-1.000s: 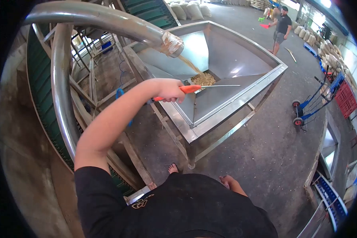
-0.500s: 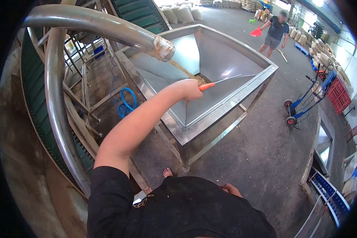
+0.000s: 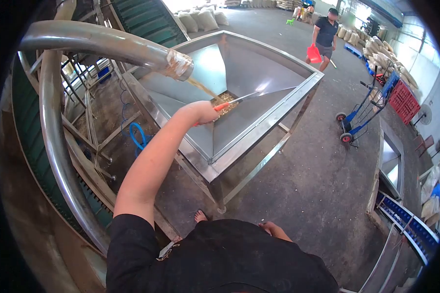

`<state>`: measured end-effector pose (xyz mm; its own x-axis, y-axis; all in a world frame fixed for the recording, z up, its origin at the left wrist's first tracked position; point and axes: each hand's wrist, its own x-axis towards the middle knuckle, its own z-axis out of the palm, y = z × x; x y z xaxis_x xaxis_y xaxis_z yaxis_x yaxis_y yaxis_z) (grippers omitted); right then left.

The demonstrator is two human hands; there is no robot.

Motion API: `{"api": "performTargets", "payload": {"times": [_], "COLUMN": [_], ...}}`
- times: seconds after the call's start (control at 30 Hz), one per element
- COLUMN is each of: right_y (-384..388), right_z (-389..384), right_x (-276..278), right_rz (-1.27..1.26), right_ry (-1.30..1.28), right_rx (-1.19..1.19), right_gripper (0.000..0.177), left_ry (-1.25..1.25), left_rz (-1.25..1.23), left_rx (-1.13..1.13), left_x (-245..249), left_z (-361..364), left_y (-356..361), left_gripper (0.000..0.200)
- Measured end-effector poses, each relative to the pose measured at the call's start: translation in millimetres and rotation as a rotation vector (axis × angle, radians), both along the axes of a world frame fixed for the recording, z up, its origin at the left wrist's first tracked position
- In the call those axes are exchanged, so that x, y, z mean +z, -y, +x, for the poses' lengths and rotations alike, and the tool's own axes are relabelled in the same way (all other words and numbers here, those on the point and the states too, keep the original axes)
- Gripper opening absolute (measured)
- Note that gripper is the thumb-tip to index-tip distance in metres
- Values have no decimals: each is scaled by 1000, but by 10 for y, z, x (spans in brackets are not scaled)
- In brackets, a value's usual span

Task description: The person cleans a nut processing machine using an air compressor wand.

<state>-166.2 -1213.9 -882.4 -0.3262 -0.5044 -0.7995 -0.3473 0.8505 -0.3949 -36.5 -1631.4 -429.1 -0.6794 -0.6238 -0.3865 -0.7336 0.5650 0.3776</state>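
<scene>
Left hand (image 3: 208, 113) grips an orange-handled tool (image 3: 221, 106) over a metal hopper (image 3: 264, 58) holding tan pieces (image 3: 225, 111), right hand (image 3: 271, 229) too hidden to tell.

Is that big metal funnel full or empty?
Neither: the metal funnel holds just some tan bits at its bottom, while its sloping walls above show mostly bare.

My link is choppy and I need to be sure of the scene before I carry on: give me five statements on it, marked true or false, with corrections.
1. The left hand grips an orange-handled tool. True.
2. A tan stream falls from the metal pipe into the hopper. True.
3. The tool lies on the floor. False: it is held out over the hopper.
4. The other person carries a blue scoop. False: the scoop is red.
5. A hand truck stands right of the hopper in view. True.
</scene>
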Motion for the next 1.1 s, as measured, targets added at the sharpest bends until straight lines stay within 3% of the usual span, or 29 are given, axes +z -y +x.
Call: {"api": "performTargets", "payload": {"times": [0.17, 0.27, 0.37, 0.4, 0.47, 0.57, 0.6, 0.67, 0.7, 0.73, 0.83, 0.87, 0.97, 1.07, 1.1], "right_y": [-96, -50, 57, -84, -105, -31, -6, -6, -46, -71, -88, -92, -140, -132, -69], "right_z": [-134, -241, -207, -282, -371, -256, -246, -214, -129, -80, -52, -56, -128, -268, -309], "right_x": [-521, -256, 199, -177, -990, -416, -382, -522, -423, -237, -84, -106, -240, -168, -102], "right_rz": [78, 146, 203, 201, -15, 82, 75, 64, 65, 85, 110, 120, 155, 180, 162], "right_ry": [-59, 68, -3, 8, -197, -107, -96, -79, -57, -66, -81, -85, -62, -66, -73], "right_rx": [8, -32, -23, -64, 166, 120, 90, 96, 63, 56, 138, 234, 263, 242, 251], "right_gripper": [52, 53, 56, 56, 53, 53, 53, 53, 53, 53, 53, 52, 51, 57, 62], "left_ry": [-34, -148, -230, -217, -128, -292, -455, -520, -395, -313, -548, -614, -753, -707, -690], "left_rz": [-117, -103, -136, -208, -260, -212, -114, -167, -299, -199, 59, 138, 151, 18, -228], "left_rx": [268, 421, 459, 500, 493, 433, 392, 447, 470, 548, 632, 661, 869, 1061, 996], "left_x": [67, 55, 3, 88, 25, 143, -10, 5, -370, -262, -890, -746, -1092, -2026, -2678], "left_z": [355, 635, 960, 1019, 1228, 1383, 1545, 1618, 1878, 1836, 2444, 2378, 2663, 3212, 3597], "left_y": [307, 636, 951, 822, 859, 274, 239, -397, -265, -657, -824, -1146, -1523, -1773, -1806], "left_gripper": [22, 16, 21, 23, 24, 18, 14, 12, 12, 13, 5, 6, 8, 13, 18]}}
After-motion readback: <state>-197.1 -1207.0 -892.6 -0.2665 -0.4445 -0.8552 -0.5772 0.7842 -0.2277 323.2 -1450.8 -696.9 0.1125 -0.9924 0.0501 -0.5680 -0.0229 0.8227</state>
